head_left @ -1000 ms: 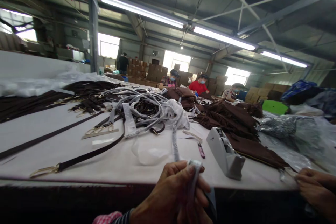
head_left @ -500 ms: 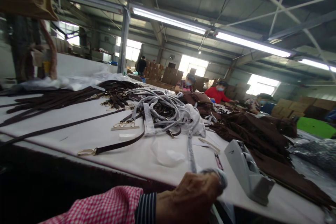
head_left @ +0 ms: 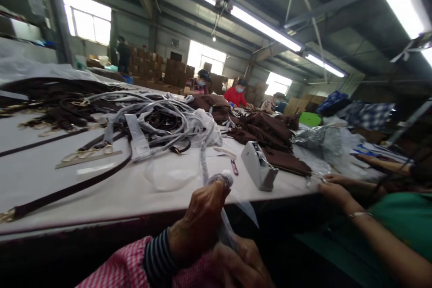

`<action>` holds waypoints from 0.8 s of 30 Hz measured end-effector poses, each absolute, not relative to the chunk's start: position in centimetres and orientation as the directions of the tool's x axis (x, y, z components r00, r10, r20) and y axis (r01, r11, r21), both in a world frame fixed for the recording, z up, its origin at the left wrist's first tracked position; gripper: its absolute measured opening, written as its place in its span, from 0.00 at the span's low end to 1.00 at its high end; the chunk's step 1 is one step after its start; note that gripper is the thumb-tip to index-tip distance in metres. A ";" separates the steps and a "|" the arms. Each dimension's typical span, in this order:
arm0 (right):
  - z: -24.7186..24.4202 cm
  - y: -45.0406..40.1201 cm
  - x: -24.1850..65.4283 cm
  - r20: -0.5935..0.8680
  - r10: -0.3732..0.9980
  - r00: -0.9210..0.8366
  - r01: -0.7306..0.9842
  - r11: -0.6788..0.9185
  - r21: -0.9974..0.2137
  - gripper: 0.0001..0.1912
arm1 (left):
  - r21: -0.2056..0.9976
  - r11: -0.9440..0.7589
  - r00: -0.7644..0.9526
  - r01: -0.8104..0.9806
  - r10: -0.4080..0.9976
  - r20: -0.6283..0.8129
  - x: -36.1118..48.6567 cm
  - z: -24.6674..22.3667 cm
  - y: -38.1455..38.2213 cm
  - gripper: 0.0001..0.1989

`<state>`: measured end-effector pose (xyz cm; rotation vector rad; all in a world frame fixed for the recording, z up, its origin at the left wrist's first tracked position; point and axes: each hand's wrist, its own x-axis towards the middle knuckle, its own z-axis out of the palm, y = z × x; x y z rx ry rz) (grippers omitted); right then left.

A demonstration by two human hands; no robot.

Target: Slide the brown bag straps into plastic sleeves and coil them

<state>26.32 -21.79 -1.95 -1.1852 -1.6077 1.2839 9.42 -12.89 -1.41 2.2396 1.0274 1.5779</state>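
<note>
- The left hand (head_left: pixel 199 216) is curled, pinching a plastic-sleeved strap (head_left: pixel 223 178) near its bunched upper end; in view, its knuckles overlap the front edge of the table (head_left: pixel 111 198).
- The right hand (head_left: pixel 243 261), blurred, is just below, bent around the lower plastic; its exact grip I cannot tell.
- Both wrists have dark open room in front of the table edge. A clear flap (head_left: pixel 247 209) hangs past that edge, right of the left hand.
- Beyond the left hand, bare tabletop surrounds a crumpled clear sheet (head_left: pixel 172 175); farther left, a dark strap (head_left: pixel 72 190) curves towards the edge.
- Right of the left hand, the snips (head_left: pixel 234 167) and tape dispenser (head_left: pixel 253 166) narrow the room; beyond them lies brown fabric (head_left: pixel 266 128). A co-worker's hand (head_left: pixel 334 191) is at the table edge farther right.
- Containers: clear sleeves around the straps in the pile (head_left: pixel 135 119) beyond the left hand; far behind, stacked cartons (head_left: pixel 146 60), contents hidden.
</note>
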 end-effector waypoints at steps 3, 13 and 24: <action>-0.2 -20.4 28.3 -0.019 0.966 -0.257 0.206 0.035 -0.978 0.17 | 0.213 -0.890 0.541 0.404 0.420 0.729 7.3 -1.8 -13.8 0.15; 4.7 -13.8 31.3 0.133 0.904 -0.407 0.266 0.257 -0.929 0.16 | 0.908 -0.365 0.653 0.204 0.742 0.152 6.4 2.8 -16.7 0.23; -3.1 -15.9 21.7 0.371 0.924 0.095 0.140 0.356 -0.924 0.25 | 0.804 0.137 0.417 -0.578 0.897 0.147 8.1 7.5 -14.0 0.15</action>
